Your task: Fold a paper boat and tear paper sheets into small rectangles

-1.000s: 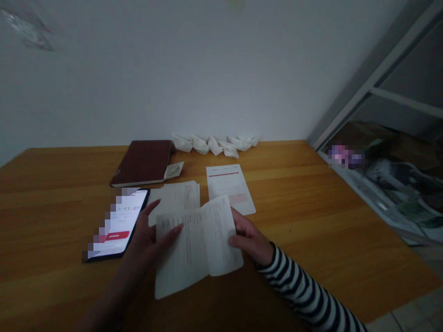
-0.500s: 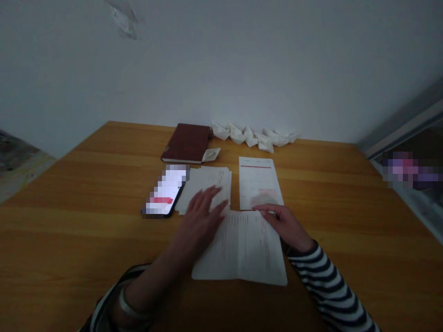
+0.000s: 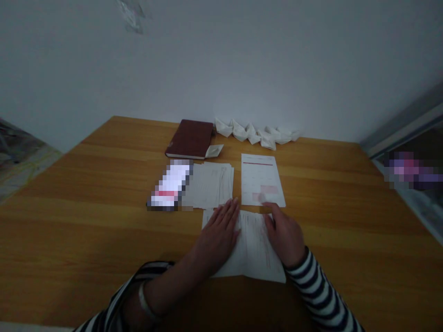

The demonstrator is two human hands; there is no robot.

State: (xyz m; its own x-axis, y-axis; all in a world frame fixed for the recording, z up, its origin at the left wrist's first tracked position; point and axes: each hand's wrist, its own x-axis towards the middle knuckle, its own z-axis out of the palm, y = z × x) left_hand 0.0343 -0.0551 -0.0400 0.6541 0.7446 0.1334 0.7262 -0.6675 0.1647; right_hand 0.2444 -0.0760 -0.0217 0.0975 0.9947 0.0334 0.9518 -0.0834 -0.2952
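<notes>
Left-hand grip point(image 3: 216, 237) released: palm down, fingers extended and together, lying flat on the left part of the paper sheet point(image 3: 252, 249). Right-hand grip point(image 3: 285, 236) also released, fingers slightly curved, tips at the sheet's upper edge; nothing clenched or pinched in either. The sheet is a single off-white page with a crease down its middle, faint printed lines and reddish marks, lying flat on the wooden desk point(image 3: 69, 244) in front of the person, between the two forearms. Compared with the frame half a second earlier, the left hand has moved from the edge of the paper stack down onto the sheet, and the two hands now sit closer together; one second earlier the sheet was lifted and partly folded, and now it is down on the desk. Count: one loose sheet under the hands; one paper stack point(image 3: 209, 184), just beyond it; one form point(image 3: 261, 177) with a red bar, to the right of the stack; one phone point(image 3: 169, 184), lit and pixelated, left of the stack; one dark red notebook point(image 3: 190, 138); one small folded paper point(image 3: 214, 151) at the notebook's corner; about six paper boats point(image 3: 254, 133), overlapping in a row along the wall point(image 3: 221, 60). One bracelet point(image 3: 147, 300) on the left wrist; two striped sleeves, the right one point(image 3: 318, 289) clearest.
</notes>
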